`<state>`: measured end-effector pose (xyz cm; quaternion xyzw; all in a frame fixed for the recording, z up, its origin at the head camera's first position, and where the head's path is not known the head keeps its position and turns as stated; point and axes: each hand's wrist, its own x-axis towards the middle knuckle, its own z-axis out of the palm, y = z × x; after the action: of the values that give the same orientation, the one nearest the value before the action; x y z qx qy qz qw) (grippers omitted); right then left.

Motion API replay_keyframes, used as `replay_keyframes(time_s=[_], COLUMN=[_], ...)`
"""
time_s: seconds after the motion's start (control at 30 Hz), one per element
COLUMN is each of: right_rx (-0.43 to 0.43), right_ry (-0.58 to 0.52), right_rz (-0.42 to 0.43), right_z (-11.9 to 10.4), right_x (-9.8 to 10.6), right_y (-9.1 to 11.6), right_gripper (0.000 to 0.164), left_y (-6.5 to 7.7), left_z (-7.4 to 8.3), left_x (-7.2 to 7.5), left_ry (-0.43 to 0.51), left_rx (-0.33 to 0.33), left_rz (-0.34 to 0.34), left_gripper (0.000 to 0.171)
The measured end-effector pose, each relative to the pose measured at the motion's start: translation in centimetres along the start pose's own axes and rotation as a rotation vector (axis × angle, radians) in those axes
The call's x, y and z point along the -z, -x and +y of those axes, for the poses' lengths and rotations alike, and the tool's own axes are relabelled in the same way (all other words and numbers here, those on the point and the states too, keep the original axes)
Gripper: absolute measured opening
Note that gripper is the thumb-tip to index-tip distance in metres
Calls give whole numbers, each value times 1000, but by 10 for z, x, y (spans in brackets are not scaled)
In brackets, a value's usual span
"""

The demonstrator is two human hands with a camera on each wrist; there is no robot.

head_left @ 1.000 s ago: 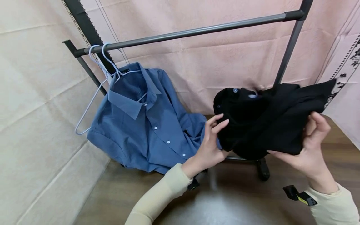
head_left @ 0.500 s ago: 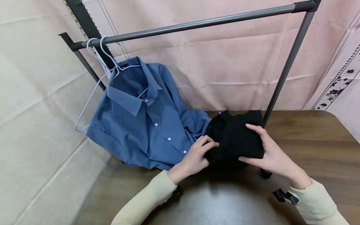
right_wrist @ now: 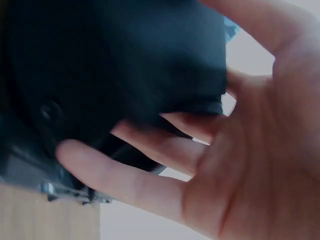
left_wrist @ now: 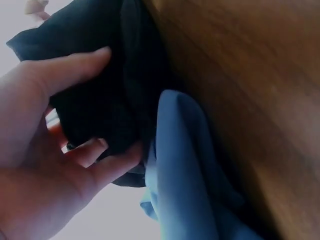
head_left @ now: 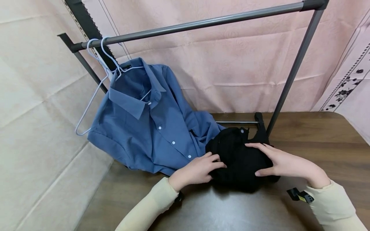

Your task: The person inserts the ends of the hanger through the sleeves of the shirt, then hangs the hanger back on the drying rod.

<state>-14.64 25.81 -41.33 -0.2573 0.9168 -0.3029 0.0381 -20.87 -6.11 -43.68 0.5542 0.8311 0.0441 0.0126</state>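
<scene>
A bunched black garment (head_left: 235,160) with buttons lies on the wooden table in the head view. My left hand (head_left: 198,170) holds its left side; in the left wrist view the thumb (left_wrist: 82,67) lies on the black cloth and the fingers bend round its edge. My right hand (head_left: 284,163) rests against its right side with fingers spread and nearly straight. In the right wrist view those fingers (right_wrist: 125,185) lie along the dark cloth, loosely. Left of the garment, a blue button-up shirt (head_left: 173,125) hangs slanted, its lower part touching the black cloth.
Two pale blue hangers (head_left: 89,112) hook over the left end of a grey metal rail (head_left: 202,24); the shirt is on one. The rack's right post (head_left: 295,70) stands behind my right hand. Pink cloth (head_left: 231,64) covers the back. The wooden table (head_left: 318,134) spreads to the right.
Both hands have brought the black garment down from mid-air onto the table beside the blue shirt. It has slumped, and my right hand's fingers have spread on it.
</scene>
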Motion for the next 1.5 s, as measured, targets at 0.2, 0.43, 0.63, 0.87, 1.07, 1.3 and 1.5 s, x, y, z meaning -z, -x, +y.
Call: replay_keyframes(time_s=[0.2,0.43,0.63,0.87,1.07,1.3,1.5], right_rx=[-34,-114,-36,-73,-150,-205,-137], right_ry=[-90,-80,-7,-3,19,60,98], right_rz=[-70,169,319,-35,-98,-77,-58], right_z=[5,2,1,12,19,25,28], right_x=[17,37,30,5,-10,-26,-35], right_y=[13,22,11,3,1,-6,-9], right_gripper=[54,22,28,71,93,86,80], left_y=[6,18,20,6,-6,-10,-12], left_z=[2,-2,-5,-14,-21,-15,-12], left_x=[5,33,54,40,13,1,-2], left_ry=[80,268,306,455,541,472,430], left_rx=[-21,-21,-14,196,310,313,257], left_rz=[-63,-121,117,325,107,11,19], left_gripper=[46,48,36,59,84,94,85])
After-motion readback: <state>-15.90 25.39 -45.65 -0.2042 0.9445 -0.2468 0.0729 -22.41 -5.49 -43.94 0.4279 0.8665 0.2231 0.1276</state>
